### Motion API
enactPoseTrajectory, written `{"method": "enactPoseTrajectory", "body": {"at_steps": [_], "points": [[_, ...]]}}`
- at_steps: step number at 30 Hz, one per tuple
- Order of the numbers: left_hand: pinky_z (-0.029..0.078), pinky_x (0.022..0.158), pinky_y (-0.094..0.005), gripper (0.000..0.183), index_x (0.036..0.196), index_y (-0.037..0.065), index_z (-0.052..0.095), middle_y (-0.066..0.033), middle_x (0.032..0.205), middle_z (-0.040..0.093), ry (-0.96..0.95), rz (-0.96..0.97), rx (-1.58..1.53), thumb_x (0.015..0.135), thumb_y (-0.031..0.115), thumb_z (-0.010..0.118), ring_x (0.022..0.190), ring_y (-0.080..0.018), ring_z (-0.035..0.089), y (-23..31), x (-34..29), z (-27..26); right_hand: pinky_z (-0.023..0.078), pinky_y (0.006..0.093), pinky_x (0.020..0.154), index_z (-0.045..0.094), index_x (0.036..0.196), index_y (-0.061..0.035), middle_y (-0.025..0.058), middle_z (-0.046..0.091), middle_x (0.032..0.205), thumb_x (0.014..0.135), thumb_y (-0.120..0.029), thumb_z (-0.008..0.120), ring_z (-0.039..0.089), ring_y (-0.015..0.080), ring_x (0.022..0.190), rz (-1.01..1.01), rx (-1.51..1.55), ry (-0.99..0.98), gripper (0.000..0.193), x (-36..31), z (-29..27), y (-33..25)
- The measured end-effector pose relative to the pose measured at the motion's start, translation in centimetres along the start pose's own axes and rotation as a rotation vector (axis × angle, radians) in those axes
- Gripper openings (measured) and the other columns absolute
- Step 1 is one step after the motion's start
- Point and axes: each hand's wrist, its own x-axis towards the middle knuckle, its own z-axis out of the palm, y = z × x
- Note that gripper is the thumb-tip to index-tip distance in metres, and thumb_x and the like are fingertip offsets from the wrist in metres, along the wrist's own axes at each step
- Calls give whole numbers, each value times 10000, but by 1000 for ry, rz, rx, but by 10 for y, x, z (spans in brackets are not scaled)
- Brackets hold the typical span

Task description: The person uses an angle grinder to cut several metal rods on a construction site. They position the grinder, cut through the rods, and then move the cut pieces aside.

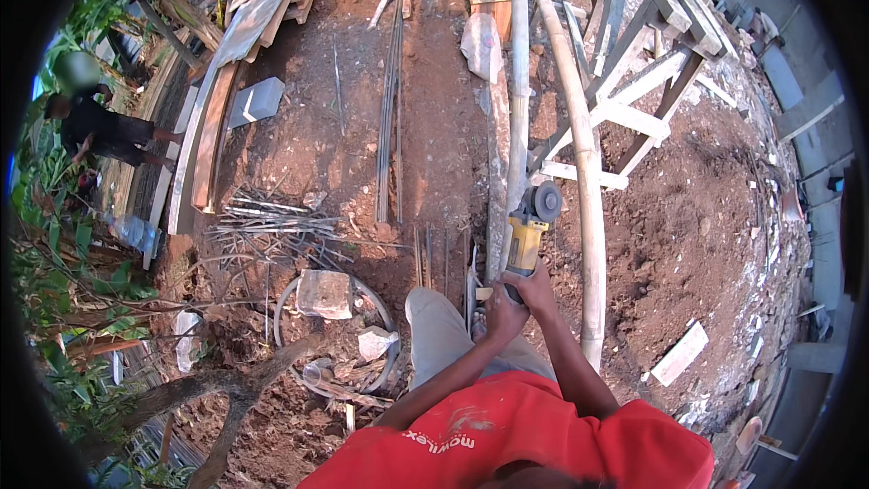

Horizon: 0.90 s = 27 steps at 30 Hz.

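Note:
A yellow and black angle grinder [525, 247] points away from me, its round disc [545, 202] uppermost and beside a bamboo pole. My right hand [534, 290] is wrapped round the grinder's body near its back end. Just below and to the left, my left hand [504, 317] is closed at the rear of the same tool, against the right hand. Its exact grip is partly hidden. Near the disc run two long bamboo poles [590, 235], and thin metal bars [389, 145] lie on the soil further left.
Wooden trestles [634, 81] stand at the right. Cut rods [276, 226] lie in a heap at the left, above a hose ring [391, 321] around a stone block [325, 295]. Boards [262, 9] are stacked at the far left, near another person [109, 131]. A tree branch [240, 389] reaches in at lower left.

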Motion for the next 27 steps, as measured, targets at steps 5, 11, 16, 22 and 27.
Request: {"method": "enactPoseTrajectory", "body": {"at_steps": [5,11,16,22,27], "points": [[517,1002,-440,851,1354,-19,540,-189,1282,665,-479,131,24,773,516,857,1162,-324,667,-4,6,-53,561,367,837,634,1217,-17,117,734,1004,681,-155,818,710,227,896,133,-193,86,584,7,-30,6],[545,927,-419,473,1189,48,681,-158,1065,741,-111,-346,49,863,371,794,1021,-305,718,-134,-7,-128,549,447,888,616,1271,-41,204,732,1054,670,-221,844,714,374,977,193,-617,152,667,-1,-66,79],[560,899,-399,382,1127,8,698,-152,1054,759,6,-591,230,907,308,779,982,-274,734,-273,-97,-184,552,483,900,629,1251,-55,228,731,1087,656,-256,856,707,407,1020,446,-794,207,668,-23,-71,153],[556,853,-376,329,1057,-2,720,-121,1026,762,-39,-985,-63,900,281,783,921,-236,721,-388,-195,-160,546,457,930,634,1241,-27,210,737,1103,649,-287,861,714,377,1039,685,-691,113,686,-24,-84,252],[535,839,-392,355,1129,-39,692,-179,1062,731,-199,-793,21,936,259,694,937,-268,696,-387,-183,-132,566,436,856,659,1142,17,199,746,1009,618,-296,863,732,346,946,785,-598,173,644,6,-68,319]]}}
